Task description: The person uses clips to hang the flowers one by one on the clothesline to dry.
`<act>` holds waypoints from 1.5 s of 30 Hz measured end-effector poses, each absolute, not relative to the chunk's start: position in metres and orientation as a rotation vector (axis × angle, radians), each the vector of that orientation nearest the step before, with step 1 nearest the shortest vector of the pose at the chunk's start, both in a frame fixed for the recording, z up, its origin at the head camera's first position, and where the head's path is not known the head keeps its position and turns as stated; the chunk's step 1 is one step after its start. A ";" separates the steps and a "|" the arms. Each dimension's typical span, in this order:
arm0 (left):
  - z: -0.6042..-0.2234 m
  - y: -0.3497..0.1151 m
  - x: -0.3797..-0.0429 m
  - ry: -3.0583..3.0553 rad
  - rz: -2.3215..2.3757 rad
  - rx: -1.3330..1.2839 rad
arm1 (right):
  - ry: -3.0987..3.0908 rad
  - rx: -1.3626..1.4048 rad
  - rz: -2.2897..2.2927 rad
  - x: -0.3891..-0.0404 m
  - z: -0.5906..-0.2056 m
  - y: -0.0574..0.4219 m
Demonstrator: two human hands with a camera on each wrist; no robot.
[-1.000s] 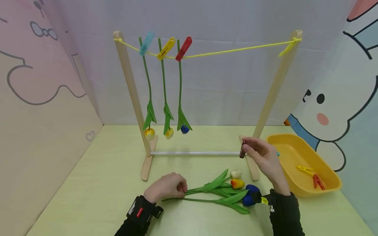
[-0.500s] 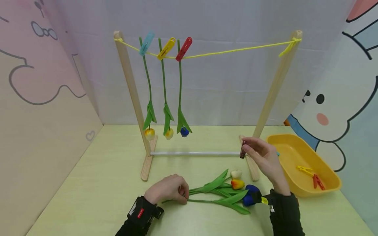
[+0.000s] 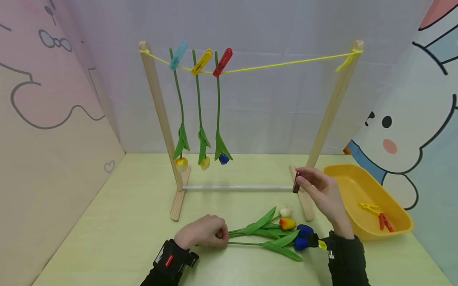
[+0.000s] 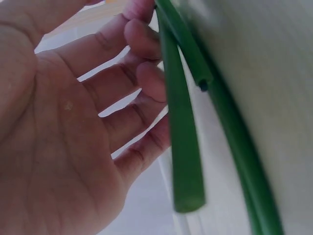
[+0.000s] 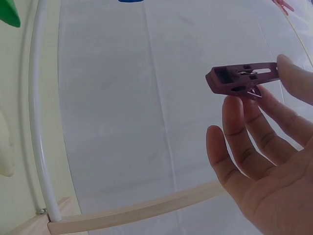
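My left hand (image 3: 204, 231) is low over the table, thumb and fingertips pinching at the stem ends of the tulips. In the left wrist view a green stem (image 4: 183, 156) runs along the fingertips, with other stems beside it. The tulips lie with heads to the right: a white one (image 3: 286, 212), an orange-red one (image 3: 287, 224) and blue blooms (image 3: 302, 238). My right hand (image 3: 323, 194) holds a dark red clothespin (image 5: 244, 77) between thumb and fingers, raised near the rack's right foot. Its jaw end points away from the palm.
Three tulips hang head down from a yellow string (image 3: 279, 65), held by blue (image 3: 178, 55), yellow (image 3: 202, 62) and red (image 3: 222, 62) clothespins. Wooden posts (image 3: 330, 107) carry the string; a white bar (image 3: 236, 187) joins their feet. A yellow basin (image 3: 343, 169) with clothespins stands right.
My left hand has shifted slightly right along the stems, its thumb and fingers closing together there. The right hand keeps the clothespin almost in place. The head view has tilted slightly.
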State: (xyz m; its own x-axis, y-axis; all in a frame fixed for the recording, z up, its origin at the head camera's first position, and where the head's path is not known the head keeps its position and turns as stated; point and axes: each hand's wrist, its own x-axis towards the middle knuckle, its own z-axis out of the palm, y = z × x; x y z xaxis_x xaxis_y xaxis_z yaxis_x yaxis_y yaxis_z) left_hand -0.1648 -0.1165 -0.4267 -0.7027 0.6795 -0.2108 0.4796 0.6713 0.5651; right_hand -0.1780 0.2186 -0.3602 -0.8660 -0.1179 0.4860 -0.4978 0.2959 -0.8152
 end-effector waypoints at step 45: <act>-0.405 -0.131 -0.160 2.846 0.588 1.154 | -1.936 0.495 1.811 -0.177 -0.356 0.228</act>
State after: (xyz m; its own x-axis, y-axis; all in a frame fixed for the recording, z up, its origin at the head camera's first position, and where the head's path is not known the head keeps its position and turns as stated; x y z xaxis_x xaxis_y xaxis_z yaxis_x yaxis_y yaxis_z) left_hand -0.1600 -0.1306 -0.4046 -0.7275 0.6746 0.1249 0.6689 0.6570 0.3477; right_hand -0.1770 0.2281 -0.3562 -0.8387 0.0384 0.5433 -0.5396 0.0775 -0.8384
